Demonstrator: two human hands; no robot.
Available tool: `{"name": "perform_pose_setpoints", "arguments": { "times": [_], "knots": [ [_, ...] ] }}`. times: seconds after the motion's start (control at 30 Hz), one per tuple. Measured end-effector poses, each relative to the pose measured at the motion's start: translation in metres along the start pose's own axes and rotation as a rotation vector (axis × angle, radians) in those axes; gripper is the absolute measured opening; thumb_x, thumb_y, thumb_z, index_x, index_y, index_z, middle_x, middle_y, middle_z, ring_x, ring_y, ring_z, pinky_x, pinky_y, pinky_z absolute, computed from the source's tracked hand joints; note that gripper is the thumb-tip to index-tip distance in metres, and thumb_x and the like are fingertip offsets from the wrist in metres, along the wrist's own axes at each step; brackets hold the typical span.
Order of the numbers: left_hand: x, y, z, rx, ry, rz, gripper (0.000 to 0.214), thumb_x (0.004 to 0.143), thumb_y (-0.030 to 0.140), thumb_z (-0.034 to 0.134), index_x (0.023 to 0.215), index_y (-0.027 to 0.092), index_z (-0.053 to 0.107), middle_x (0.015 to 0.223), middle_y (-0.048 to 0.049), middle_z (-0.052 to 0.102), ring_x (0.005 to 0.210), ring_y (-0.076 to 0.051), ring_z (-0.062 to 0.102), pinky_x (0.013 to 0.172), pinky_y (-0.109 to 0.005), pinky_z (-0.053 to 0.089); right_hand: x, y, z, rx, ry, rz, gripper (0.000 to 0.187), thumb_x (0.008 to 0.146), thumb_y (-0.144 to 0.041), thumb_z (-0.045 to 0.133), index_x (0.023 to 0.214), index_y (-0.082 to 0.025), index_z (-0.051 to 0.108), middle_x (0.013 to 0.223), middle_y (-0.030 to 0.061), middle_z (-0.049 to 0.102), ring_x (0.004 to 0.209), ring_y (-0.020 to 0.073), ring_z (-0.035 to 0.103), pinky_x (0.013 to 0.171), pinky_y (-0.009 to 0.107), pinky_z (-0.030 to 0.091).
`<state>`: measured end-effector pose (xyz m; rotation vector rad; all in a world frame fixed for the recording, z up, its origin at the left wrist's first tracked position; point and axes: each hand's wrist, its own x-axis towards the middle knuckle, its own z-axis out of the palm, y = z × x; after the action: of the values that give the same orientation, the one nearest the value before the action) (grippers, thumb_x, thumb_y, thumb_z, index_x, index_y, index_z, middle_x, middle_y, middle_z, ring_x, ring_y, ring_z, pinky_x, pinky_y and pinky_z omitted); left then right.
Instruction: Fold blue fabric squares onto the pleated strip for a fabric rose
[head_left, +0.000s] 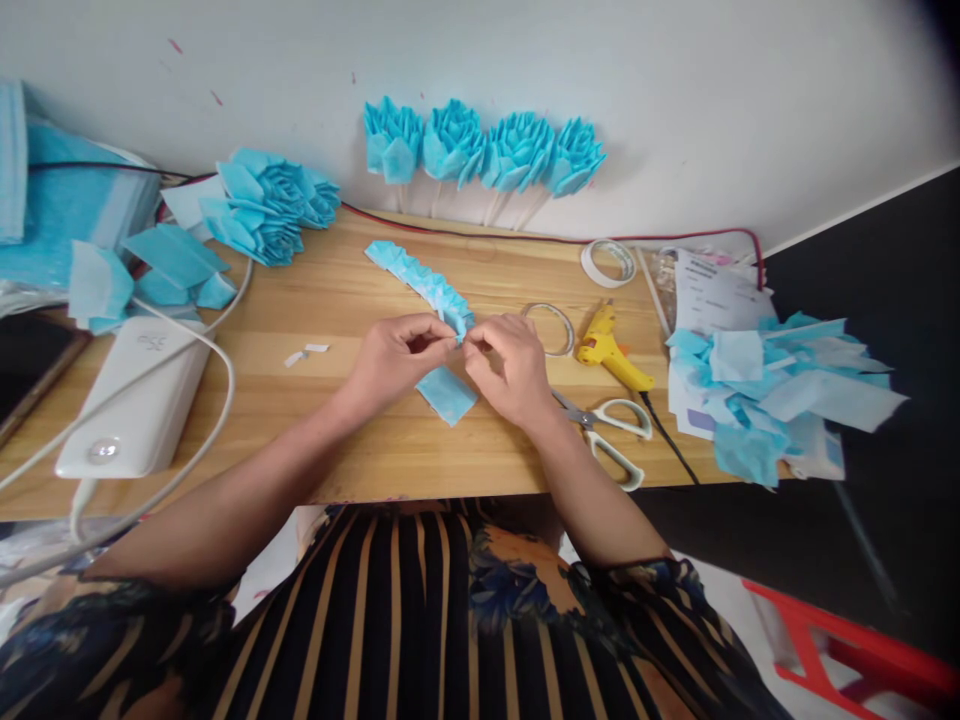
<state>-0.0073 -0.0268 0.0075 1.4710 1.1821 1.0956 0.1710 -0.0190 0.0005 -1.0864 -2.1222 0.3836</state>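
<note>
Both hands meet at the middle of the wooden table over a pleated strip of blue fabric (pixel 424 282). My left hand (pixel 405 350) pinches the strip's near end between thumb and fingertips. Close beside it, my right hand (pixel 510 360) is closed in a pinch on the same end. From there the strip runs away to the upper left, its edge folded into small points. A flat blue fabric piece (pixel 448 395) lies on the table just below the fingers. White-handled scissors (pixel 611 425) rest near my right wrist.
Blue fabric flowers (pixel 454 143) on sticks lean against the wall; more flowers (pixel 266 205) lie at left. A yellow glue gun (pixel 611 348), tape rolls (pixel 607 264) and fabric scraps (pixel 780 385) are at right. A white power bank (pixel 139 400) with a cable stands at left.
</note>
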Motion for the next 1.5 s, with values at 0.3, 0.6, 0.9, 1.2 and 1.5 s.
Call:
{"name": "perform_pose_setpoints", "arguments": {
  "times": [0.3, 0.6, 0.9, 1.2, 1.5],
  "knots": [
    [0.001, -0.002, -0.002, -0.006, 0.009, 0.004, 0.013, 0.077, 0.027, 0.066, 0.070, 0.016, 0.070, 0.068, 0.0000, 0.066, 0.062, -0.011, 0.051, 0.059, -0.024, 0.041, 0.000, 0.002, 0.000, 0.004, 0.000, -0.023, 0.017, 0.092, -0.020, 0.050, 0.078, -0.022, 0.060, 0.079, 0.0014, 0.070, 0.078, 0.0184, 0.059, 0.081, 0.037, 0.038],
    [0.003, -0.001, -0.005, -0.299, -0.027, -0.167, 0.016, 0.074, 0.033, 0.072, 0.071, 0.017, 0.068, 0.052, 0.0050, 0.048, 0.049, -0.007, 0.036, 0.049, -0.023, 0.028, 0.002, 0.010, -0.004, 0.402, 0.221, 0.253, 0.020, 0.090, -0.032, 0.060, 0.108, -0.025, 0.062, 0.104, 0.0042, 0.070, 0.099, 0.0209, 0.063, 0.093, 0.040, 0.047],
    [0.000, -0.009, -0.001, -0.316, -0.074, -0.183, 0.022, 0.075, 0.039, 0.075, 0.077, 0.017, 0.070, 0.053, 0.0046, 0.049, 0.049, -0.008, 0.037, 0.050, -0.024, 0.028, 0.003, 0.014, 0.001, 1.052, -0.110, 0.543, 0.072, 0.080, -0.029, 0.073, 0.146, -0.031, 0.044, 0.092, -0.0031, 0.070, 0.088, 0.0163, 0.065, 0.092, 0.036, 0.050],
    [0.000, -0.009, 0.000, -0.308, -0.037, -0.159, 0.024, 0.082, 0.041, 0.069, 0.079, 0.017, 0.067, 0.062, 0.0030, 0.052, 0.055, -0.009, 0.044, 0.053, -0.024, 0.034, 0.007, 0.015, 0.004, 0.926, -0.045, 0.415, 0.074, 0.079, -0.025, 0.070, 0.148, -0.028, 0.044, 0.078, -0.0056, 0.059, 0.073, 0.0132, 0.054, 0.073, 0.029, 0.045],
    [0.002, -0.008, 0.001, -0.238, 0.007, -0.193, 0.023, 0.067, 0.035, 0.074, 0.076, 0.016, 0.064, 0.057, 0.0053, 0.051, 0.048, -0.006, 0.038, 0.049, -0.023, 0.030, 0.009, 0.028, 0.016, 0.814, -0.077, 0.283, 0.071, 0.081, -0.026, 0.068, 0.148, -0.028, 0.045, 0.078, -0.0056, 0.055, 0.074, 0.0129, 0.054, 0.072, 0.028, 0.045]
  ]
}}
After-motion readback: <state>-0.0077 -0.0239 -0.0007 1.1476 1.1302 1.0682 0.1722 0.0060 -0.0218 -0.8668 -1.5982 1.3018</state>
